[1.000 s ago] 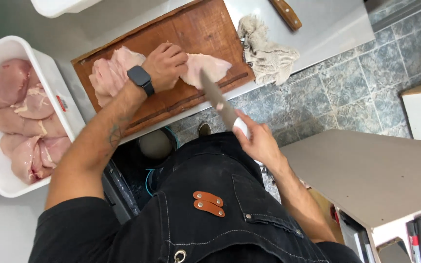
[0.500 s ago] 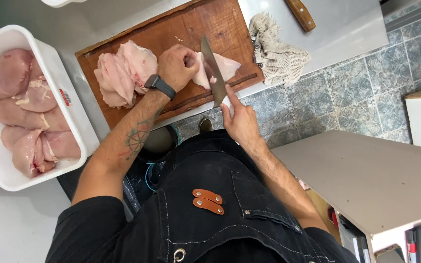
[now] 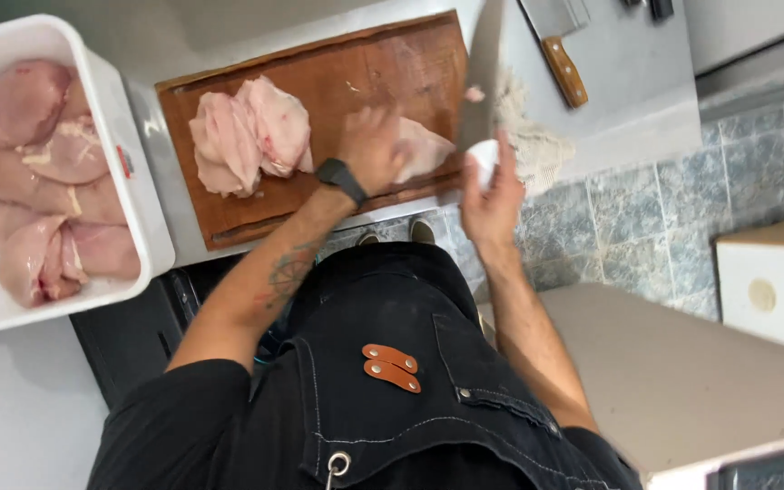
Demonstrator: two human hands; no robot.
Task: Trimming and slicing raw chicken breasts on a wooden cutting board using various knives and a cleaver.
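A steel counter (image 3: pixel 628 82) carries a wooden cutting board (image 3: pixel 319 82), white tub (image 3: pixel 138 209), crumpled cloth (image 3: pixel 528 145) and cleaver (image 3: pixel 560 54).
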